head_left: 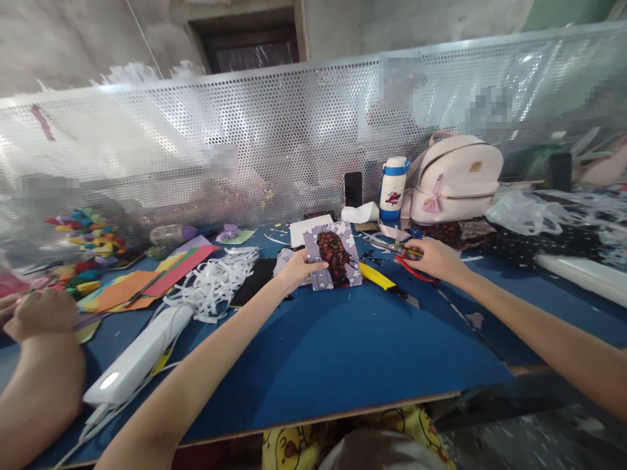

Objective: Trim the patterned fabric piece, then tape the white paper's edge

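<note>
My left hand (294, 271) is closed on the left edge of a lavender card (333, 256) with white stars and a dark red-brown shape on it, held tilted above the blue table (343, 352). My right hand (434, 259) is out to the right, its fingers curled round the red handles of scissors (399, 251) that lie on the table with the blades pointing left. A yellow utility knife (379, 277) lies between the card and my right hand.
Another person's forearm and fist (39, 339) rest at the left by coloured paper sheets (147, 277) and white paper strips (215, 281). A white power bank (137, 359) lies near the front. At the back stand a phone (353, 189), a bottle (393, 187) and a pink backpack (455, 177) against a perforated metal screen.
</note>
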Available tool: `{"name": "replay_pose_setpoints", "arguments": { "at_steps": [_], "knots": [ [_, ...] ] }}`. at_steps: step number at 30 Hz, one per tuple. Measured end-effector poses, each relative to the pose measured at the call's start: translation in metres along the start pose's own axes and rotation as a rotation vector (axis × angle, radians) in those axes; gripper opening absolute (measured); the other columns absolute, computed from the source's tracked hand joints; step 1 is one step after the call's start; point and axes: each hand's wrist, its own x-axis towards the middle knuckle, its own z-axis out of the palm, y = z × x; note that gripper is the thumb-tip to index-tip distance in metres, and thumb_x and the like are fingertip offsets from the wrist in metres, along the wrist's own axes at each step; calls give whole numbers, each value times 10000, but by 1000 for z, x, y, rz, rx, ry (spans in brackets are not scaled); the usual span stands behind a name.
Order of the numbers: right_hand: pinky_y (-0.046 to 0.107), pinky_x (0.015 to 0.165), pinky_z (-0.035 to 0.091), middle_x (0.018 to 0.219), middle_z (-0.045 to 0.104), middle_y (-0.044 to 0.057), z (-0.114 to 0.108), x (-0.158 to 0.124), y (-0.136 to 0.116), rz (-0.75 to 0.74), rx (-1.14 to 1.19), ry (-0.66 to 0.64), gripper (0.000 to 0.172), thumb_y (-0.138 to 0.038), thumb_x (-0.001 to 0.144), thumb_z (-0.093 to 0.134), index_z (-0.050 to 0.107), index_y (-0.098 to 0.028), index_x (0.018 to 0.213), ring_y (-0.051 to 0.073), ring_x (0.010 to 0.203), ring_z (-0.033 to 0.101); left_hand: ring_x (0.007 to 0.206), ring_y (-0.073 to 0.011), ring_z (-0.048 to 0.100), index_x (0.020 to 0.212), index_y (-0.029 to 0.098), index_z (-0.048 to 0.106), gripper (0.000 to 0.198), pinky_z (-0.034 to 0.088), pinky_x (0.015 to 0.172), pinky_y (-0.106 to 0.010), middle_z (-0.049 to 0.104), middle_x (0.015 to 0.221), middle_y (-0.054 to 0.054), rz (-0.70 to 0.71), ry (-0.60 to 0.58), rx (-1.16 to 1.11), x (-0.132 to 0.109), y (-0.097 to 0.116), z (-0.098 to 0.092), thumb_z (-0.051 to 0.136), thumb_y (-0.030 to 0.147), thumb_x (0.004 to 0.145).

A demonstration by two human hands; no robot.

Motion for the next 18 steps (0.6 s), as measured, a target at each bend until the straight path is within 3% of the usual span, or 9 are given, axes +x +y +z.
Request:
{"name": "replay_pose_setpoints", "arguments": {
  "at_steps": [6,18],
  "knots": [
    [281,544,363,759,724,36,-2,0,-1,-1,2,-5,364,-605,796,613,679,-247,806,227,691,657,989,-202,663,1215,152,609,294,592,838,-391,643,1185,-89,-145,-112,73,-1,1,-5,634,313,970],
    [284,530,356,679,683,22,-1,-1,-3,-6,8,-25,387,-631,792,603,656,-248,784,215,632,626,976,-197,660,1214,153,607,301,589,830,-385,641,1178,-88,-177,-71,89,-1,-2,-4,621,338,977]
  ]
}}
